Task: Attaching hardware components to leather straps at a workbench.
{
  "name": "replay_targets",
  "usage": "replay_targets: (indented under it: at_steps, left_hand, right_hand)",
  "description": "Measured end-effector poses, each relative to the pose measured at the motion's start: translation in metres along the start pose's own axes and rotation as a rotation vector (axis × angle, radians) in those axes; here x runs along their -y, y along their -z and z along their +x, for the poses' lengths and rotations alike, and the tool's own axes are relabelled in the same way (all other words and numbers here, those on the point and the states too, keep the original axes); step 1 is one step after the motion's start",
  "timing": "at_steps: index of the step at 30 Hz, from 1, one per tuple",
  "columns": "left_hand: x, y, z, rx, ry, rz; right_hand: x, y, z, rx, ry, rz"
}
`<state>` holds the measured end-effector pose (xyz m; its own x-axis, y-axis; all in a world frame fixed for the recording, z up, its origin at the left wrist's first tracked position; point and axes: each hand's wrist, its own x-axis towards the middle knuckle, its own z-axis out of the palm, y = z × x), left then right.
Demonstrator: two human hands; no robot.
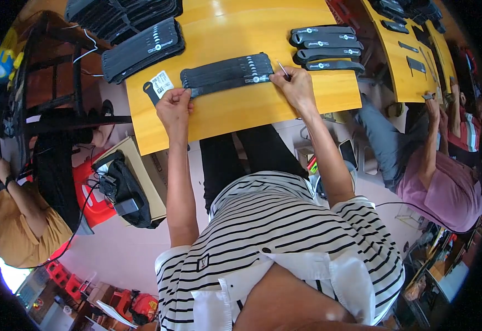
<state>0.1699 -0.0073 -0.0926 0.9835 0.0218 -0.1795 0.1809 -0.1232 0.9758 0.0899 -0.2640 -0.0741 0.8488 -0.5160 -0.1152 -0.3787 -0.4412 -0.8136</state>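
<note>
A row of several overlapping black straps point(227, 73) with small white labels lies across the yellow table point(235, 110) in front of me. My left hand point(173, 105) presses on the row's left end, next to a black strap with a white tag point(161, 85). My right hand point(295, 85) rests at the row's right end and pinches a thin pen-like tool point(283, 68) that points up and left.
A stack of black straps point(325, 48) lies at the right of the table; more piles point(141, 47) sit at the far left. A person in pink point(445, 182) works at a neighbouring yellow table point(412, 55). A cardboard box with a black bag point(130, 187) stands below left.
</note>
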Motion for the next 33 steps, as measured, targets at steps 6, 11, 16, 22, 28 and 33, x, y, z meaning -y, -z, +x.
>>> replay_targets:
  at_steps: [6,11,16,22,28,33]
  left_hand:
    - [0.001,0.0,0.002,0.011,0.009,-0.016]
    - [0.0,-0.001,0.002,0.003,0.012,-0.003]
    - [-0.001,-0.002,0.001,-0.001,0.015,-0.008]
    - [-0.003,-0.002,-0.001,-0.013,0.006,0.021]
    - [0.001,-0.001,0.001,-0.008,0.029,0.014]
    - [-0.004,-0.005,-0.002,-0.036,0.011,0.023]
  right_hand:
    - [0.003,-0.001,0.0,-0.004,-0.002,-0.079]
    - [0.002,-0.001,-0.001,-0.02,0.017,-0.085]
    - [0.005,0.001,-0.002,-0.004,0.005,-0.118]
    - [0.007,-0.002,-0.002,-0.042,0.054,-0.131]
    - [0.009,0.001,-0.001,0.003,-0.017,-0.186]
    - [0.011,0.002,-0.002,0.003,-0.016,-0.175]
